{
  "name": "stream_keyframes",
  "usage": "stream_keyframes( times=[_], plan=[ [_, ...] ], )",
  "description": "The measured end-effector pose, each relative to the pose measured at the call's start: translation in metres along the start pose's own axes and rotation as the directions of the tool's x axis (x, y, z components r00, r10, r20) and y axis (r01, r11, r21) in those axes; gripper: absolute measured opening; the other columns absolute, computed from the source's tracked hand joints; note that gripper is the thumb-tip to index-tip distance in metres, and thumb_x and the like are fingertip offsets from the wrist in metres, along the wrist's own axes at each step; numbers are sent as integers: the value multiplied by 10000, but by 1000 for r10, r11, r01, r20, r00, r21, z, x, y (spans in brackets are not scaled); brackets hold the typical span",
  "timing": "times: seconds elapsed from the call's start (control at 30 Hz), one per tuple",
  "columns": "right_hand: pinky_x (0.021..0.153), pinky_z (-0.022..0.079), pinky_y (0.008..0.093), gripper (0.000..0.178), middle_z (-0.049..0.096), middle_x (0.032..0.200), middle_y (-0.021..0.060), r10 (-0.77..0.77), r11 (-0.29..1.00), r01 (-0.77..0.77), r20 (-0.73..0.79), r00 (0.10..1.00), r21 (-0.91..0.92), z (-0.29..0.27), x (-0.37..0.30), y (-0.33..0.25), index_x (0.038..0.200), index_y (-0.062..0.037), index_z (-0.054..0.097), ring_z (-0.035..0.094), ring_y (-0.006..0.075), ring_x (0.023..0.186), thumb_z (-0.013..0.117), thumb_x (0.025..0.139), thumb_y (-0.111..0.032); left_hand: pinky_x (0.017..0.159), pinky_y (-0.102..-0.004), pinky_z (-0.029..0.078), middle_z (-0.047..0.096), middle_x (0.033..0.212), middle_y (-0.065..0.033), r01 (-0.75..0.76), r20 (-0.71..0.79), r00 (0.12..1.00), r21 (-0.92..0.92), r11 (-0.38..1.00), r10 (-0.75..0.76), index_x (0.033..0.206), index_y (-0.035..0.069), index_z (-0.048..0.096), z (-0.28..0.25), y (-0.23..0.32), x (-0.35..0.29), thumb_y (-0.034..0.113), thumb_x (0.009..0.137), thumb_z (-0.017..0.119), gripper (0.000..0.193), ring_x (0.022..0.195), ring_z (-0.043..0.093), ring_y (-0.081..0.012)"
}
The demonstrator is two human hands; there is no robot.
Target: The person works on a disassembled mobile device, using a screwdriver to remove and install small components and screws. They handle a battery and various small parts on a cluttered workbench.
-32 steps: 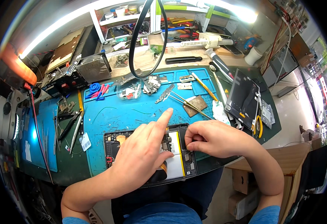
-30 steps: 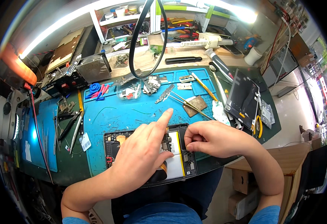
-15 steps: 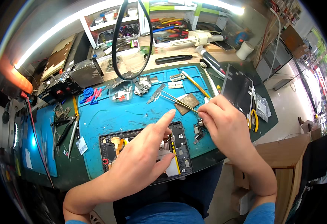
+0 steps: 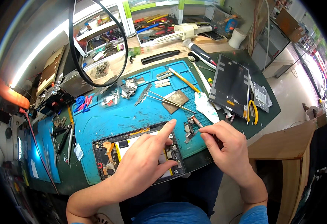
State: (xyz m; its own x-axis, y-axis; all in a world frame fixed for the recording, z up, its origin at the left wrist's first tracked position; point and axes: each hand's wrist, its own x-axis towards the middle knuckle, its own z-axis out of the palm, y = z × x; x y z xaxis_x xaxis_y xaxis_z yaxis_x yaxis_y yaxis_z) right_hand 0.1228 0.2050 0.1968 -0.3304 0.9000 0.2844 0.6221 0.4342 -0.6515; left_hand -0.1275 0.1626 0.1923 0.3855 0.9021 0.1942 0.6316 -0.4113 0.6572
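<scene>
Head view looks down on a blue work mat (image 4: 133, 112) spread over a cluttered desk (image 4: 268, 108), where an opened tablet (image 4: 133, 153) lies at the near edge with its back off and its boards and cabling bare. Of the two hands, the left hand (image 4: 143, 168) rests flat on the tablet's inner parts, forefinger stretched toward its upper right corner and thumb spread to the side. The right hand (image 4: 229, 145) sits just right of the tablet, fingertips pressed together on a thin tool or small part whose tip lies near loose small components (image 4: 189, 130) on the mat; which it is cannot be told. Judging by this, the strip-down is well along: a dark panel (image 4: 230, 84) lies apart on the right, tweezers (image 4: 169, 100) and a metal plate (image 4: 175, 100) rest above, while the boards remain seated in the tablet.
</scene>
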Motion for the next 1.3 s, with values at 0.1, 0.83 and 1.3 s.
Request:
stream_keyframes(
  times=[0.1, 0.83, 1.3],
  plan=[
    [641, 544, 365, 96, 726, 931, 82, -2, 1000, 2, -7, 1000, 11, 0, -1, 5, 1060, -60, 774, 716, 267, 750, 776, 968, -86, 919, -397, 591, 743, 1184, -119, 7, 11, 1000, -16, 1000, -6, 1662, 25, 384, 2, 0, 1, 74, 770, 958, 1062, 1012, 692, -270],
    [633, 550, 357, 128, 724, 928, 86, -36, 998, 37, -4, 999, 59, 2, -8, 4, 1079, -62, 778, 719, 261, 745, 785, 952, -59, 915, -362, 586, 748, 1208, -121, 101, 24, 995, -109, 989, -99, 1670, 22, 376, -1, 5, 0, 83, 820, 943, 1024, 1006, 698, -217],
    [655, 577, 315, 161, 752, 1009, 83, -73, 844, 92, -58, 996, 528, 40, 5, -18, 1132, -43, 782, 732, 206, 800, 787, 973, -61, 973, -363, 573, 682, 1345, -200, 472, 466, 832, -880, -57, -301, 1690, -17, 309, -28, -23, 8, 342, 1087, 642, 777, 1180, 694, -245]
  ],
)
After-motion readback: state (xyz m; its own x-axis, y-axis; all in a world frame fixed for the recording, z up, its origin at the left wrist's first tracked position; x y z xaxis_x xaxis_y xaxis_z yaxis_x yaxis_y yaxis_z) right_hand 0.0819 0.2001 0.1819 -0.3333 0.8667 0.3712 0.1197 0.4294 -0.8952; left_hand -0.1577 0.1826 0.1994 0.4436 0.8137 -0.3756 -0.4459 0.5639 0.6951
